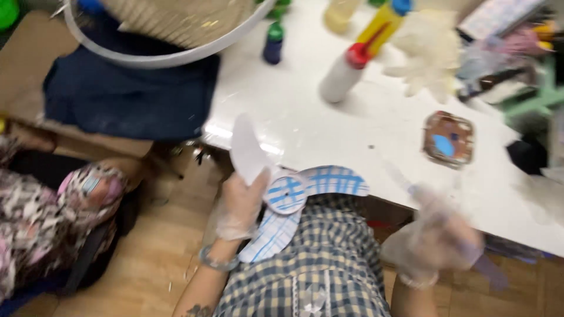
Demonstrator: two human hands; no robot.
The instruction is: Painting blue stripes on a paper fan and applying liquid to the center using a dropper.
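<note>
Left hand [238,205] grip clamped on paper cutout [294,196], right hand [435,240] blurred, grip unclear, beside white table [305,123] edge

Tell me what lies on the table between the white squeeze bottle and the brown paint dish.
Head view: only bare white table separates the squeeze bottle from the paint dish; nothing lies between.

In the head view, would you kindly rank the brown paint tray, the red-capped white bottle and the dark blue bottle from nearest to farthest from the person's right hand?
From the right hand:
1. Brown paint tray, just above it on the white table.
2. Red-capped white bottle, farther up, toward the left.
3. Dark blue bottle, farthest, near the table's left edge.
</note>
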